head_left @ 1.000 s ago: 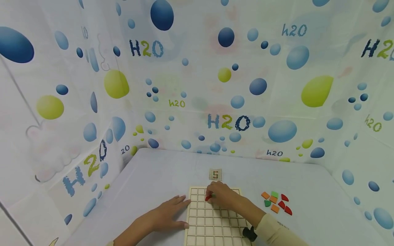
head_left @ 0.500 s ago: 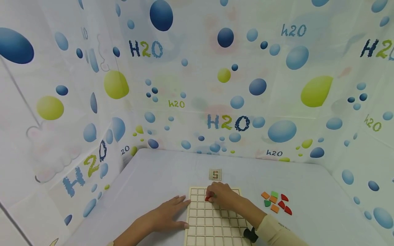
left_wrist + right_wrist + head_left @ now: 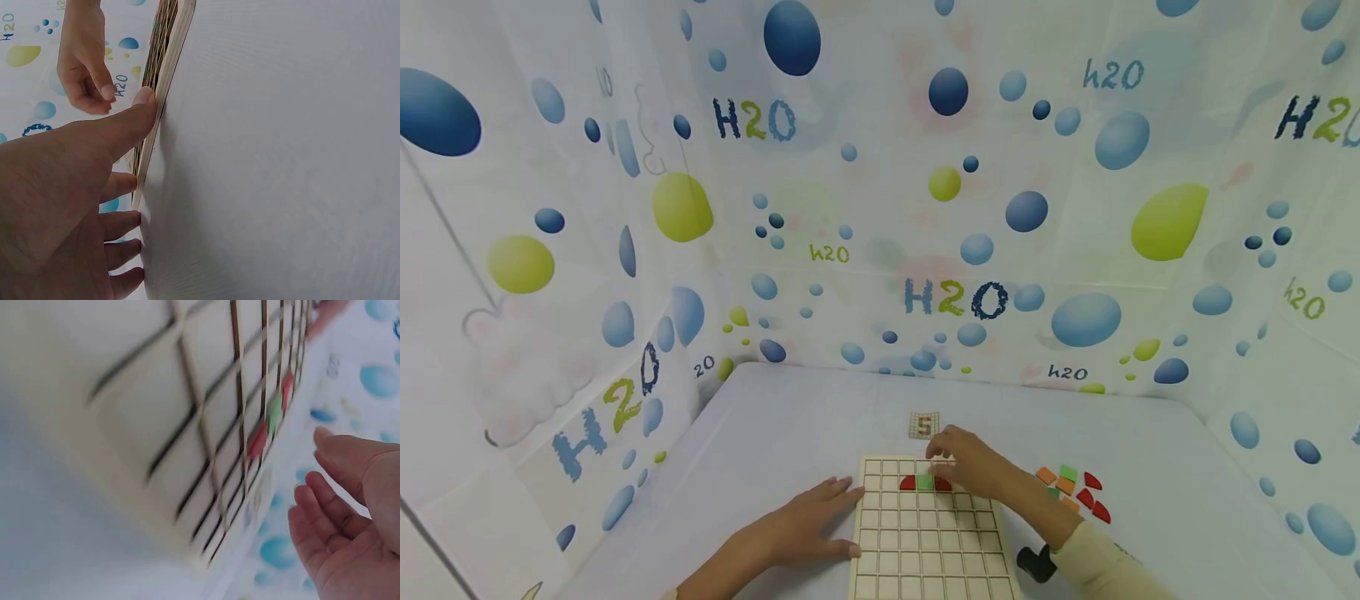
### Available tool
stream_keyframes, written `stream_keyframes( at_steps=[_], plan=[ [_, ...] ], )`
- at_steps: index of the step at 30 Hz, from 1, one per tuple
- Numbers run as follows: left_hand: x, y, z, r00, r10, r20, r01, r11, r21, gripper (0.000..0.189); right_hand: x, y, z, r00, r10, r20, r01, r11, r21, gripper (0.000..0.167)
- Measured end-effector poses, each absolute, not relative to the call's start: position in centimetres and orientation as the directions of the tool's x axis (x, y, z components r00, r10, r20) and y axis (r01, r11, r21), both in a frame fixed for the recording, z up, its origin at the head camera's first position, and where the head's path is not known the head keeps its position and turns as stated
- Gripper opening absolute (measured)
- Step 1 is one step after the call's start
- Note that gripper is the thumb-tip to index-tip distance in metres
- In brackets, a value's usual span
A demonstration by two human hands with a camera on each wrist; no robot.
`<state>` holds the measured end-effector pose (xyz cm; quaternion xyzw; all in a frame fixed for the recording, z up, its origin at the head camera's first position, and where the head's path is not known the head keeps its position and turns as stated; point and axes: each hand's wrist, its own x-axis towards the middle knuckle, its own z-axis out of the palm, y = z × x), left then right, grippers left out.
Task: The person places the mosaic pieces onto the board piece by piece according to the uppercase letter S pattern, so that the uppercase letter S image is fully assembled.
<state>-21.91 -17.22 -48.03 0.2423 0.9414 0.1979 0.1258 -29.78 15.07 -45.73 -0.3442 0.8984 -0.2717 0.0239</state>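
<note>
A: Quick, what's your L hand (image 3: pixel 812 523) doing?
Me: Lying alongside the board (image 3: pixel 898 542), fingers straight & spread, thumb tip on the L edge. Not gripping anything.

A: And R hand (image 3: pixel 967 463)?
Me: Over the far part of the board, fingers loosely bent, thumb apart, nothing held btwn them. R wrist cam shows a gap btwn my fingertips & the pcs.

A: Which pcs are on the board?
Me: 3, side by side, 2nd row from the far edge, one per cell: left red pc (image 3: pixel 907 483), green square (image 3: pixel 925 483), right red pc (image 3: pixel 943 484). Head view has my R hand partly covering that last one.

A: Others?
Me: Loose bunch on the white table (image 3: pixel 805 417), R of the board: orange pcs (image 3: pixel 1045 476), light green pc (image 3: pixel 1068 473), red wedges (image 3: pixel 1101 511), + a dark green pc (image 3: pixel 1054 493) partly behind my forearm.

A: Card?
Me: Small grid card (image 3: pixel 924 425) w/ an S-like fig., just past the board's far edge, near my R fingertips.

A: Rest?
Me: Black device (image 3: pixel 1036 564) at my R wrist, beige sleeve (image 3: pixel 1097 558) next to it. Curtain (image 3: pixel 880 192) behind, w/ blue & yellow-green drops + H2O lettering.
</note>
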Motion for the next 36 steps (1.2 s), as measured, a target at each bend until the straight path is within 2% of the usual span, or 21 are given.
stream_keyframes(
  at_steps=[8, 14, 24, 29, 36],
  plan=[
    [-22.3, -17.2, -48.5, -0.851, 0.499, -0.162, 0.398, 0.815, 0.420, 0.089, -30.4, 22.2, -45.2, -0.901, -0.387, 0.195, -0.424, 0.691, -0.586, 0.033],
    [-22.2, -17.5, -48.6, -0.851, 0.499, -0.165, 0.399, 0.819, 0.413, 0.089, -29.9, 26.9, -45.9, -0.962, -0.242, 0.130, -0.269, 0.729, -0.629, 0.038],
    [-22.2, -17.6, -48.7, -0.848, 0.509, -0.148, 0.410, 0.806, 0.427, 0.089, -30.2, 32.0, -47.6, -0.994, -0.082, -0.079, -0.026, 0.843, -0.538, 0.030],
    [-22.3, -17.5, -48.6, -0.848, 0.509, -0.144, 0.410, 0.805, 0.428, 0.089, -30.1, 32.5, -47.8, -0.994, -0.073, -0.086, -0.023, 0.876, -0.483, 0.024],
    [-22.4, -17.3, -48.5, -0.848, 0.511, -0.143, 0.410, 0.801, 0.435, 0.089, -29.9, 32.6, -48.0, -0.996, -0.052, -0.075, -0.011, 0.885, -0.466, 0.019]
  ],
)
